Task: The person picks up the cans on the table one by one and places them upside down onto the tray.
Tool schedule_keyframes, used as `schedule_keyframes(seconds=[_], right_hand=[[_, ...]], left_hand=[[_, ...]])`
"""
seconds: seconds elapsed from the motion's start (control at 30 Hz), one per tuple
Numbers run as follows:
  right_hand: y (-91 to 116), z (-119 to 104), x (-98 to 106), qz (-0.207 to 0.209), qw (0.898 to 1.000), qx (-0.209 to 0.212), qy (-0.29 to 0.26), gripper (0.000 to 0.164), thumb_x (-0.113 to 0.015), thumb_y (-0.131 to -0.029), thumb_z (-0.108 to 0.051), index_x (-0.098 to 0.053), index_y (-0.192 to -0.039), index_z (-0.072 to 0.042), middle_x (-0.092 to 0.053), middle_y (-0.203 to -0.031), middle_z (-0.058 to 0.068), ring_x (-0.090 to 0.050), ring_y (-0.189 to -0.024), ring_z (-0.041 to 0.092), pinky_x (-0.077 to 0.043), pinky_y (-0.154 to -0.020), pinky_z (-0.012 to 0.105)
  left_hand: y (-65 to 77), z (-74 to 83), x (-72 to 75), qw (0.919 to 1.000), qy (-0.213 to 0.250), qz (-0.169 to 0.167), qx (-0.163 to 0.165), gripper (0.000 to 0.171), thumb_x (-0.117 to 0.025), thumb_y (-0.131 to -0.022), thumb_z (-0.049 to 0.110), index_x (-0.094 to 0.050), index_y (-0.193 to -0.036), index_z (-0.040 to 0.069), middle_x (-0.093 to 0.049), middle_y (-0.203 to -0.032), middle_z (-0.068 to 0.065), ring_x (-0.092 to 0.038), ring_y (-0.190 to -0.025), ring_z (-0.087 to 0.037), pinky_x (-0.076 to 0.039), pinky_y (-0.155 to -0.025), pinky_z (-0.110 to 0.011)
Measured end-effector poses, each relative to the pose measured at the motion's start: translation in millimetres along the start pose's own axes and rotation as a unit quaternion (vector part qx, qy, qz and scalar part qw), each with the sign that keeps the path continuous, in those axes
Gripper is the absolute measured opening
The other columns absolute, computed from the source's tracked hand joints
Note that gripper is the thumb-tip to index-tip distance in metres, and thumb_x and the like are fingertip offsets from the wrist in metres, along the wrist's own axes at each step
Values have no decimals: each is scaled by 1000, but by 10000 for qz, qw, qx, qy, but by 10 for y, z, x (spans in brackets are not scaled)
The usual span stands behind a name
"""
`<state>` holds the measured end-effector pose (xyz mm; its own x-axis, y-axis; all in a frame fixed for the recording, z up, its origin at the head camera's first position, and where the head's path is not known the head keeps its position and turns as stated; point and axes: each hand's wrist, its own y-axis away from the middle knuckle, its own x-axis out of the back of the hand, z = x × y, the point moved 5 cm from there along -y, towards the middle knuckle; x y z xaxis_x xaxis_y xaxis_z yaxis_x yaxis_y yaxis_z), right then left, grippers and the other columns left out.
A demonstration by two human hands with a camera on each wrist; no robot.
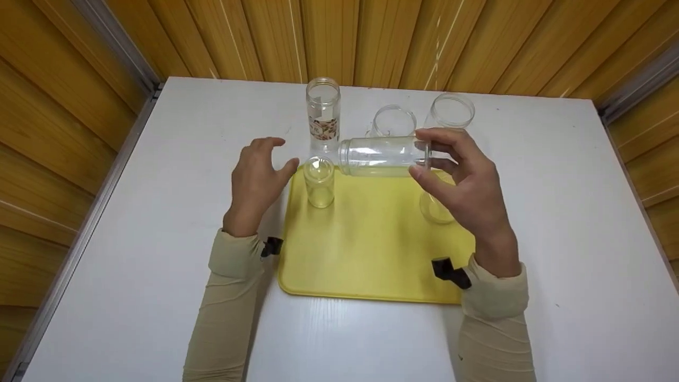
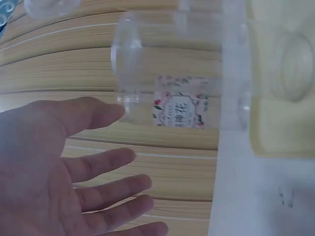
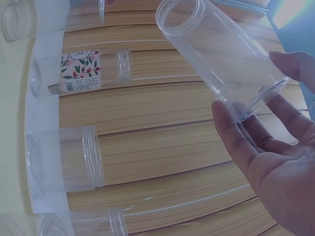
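My right hand (image 1: 464,180) grips a clear plastic jar (image 1: 379,154) round its base, thumb on the near side and fingers behind. Raised over the back of the yellow tray (image 1: 371,239), the jar lies sideways with its open mouth to the left. My left hand (image 1: 254,178) has its fingers spread and holds nothing, left of a smaller clear jar (image 1: 320,185) at the tray's left side. Behind that stands a taller clear jar with a printed label (image 1: 323,127); in the left wrist view this labelled jar (image 2: 179,105) appears just past my thumb.
Two more clear open jars stand at the back, one in the middle (image 1: 393,119) and one to the right (image 1: 452,110). Another clear jar (image 1: 436,209) on the tray's right is partly hidden by my right hand. A wood-look panel wall (image 1: 371,42) borders the white table (image 1: 132,212).
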<state>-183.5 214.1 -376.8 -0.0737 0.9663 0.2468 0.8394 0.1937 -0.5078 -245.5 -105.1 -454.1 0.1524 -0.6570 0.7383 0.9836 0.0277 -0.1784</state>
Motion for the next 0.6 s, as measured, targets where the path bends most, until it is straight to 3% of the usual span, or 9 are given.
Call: schedule_keyframes(seconds=[0.1,0.3,0.47,0.6], right_hand=[[7,-31,-4,-52,9994,10,329,50,-79,-89,9,-65,-137,4,-61,-134,11,-63,-119,35,-56,-96,32],[17,-90,-27,-184,9938,127,1089,52,-82,-88,7,-66,-137,2,-62,-134,7,-64,-119,33,-57,-96,31],[31,-134,-43,-273,9866,278,1586,51,-84,-87,4,-67,-135,1,-62,-134,7,-65,-119,25,-57,-95,31],[49,-160,-57,-370,9816,400,1830,52,-85,-87,3,-67,-135,1,-62,-134,10,-63,-117,20,-58,-94,32]], left_hand=[[21,-128,-93,9974,-569,-435,100,51,-76,-98,26,-66,-139,-2,-59,-145,-24,-55,-131,-42,-55,-93,-57],[32,-279,-214,9872,-1418,-672,295,51,-71,-97,25,-65,-138,-6,-62,-138,-30,-57,-125,-48,-56,-88,-60],[54,-342,-313,9776,-1724,-1151,377,53,-70,-99,30,-64,-137,-7,-62,-133,-30,-58,-120,-48,-55,-90,-61],[59,-356,-363,9724,-1937,-1283,213,47,-68,-100,29,-68,-133,-4,-66,-125,-29,-61,-111,-47,-57,-84,-60]])
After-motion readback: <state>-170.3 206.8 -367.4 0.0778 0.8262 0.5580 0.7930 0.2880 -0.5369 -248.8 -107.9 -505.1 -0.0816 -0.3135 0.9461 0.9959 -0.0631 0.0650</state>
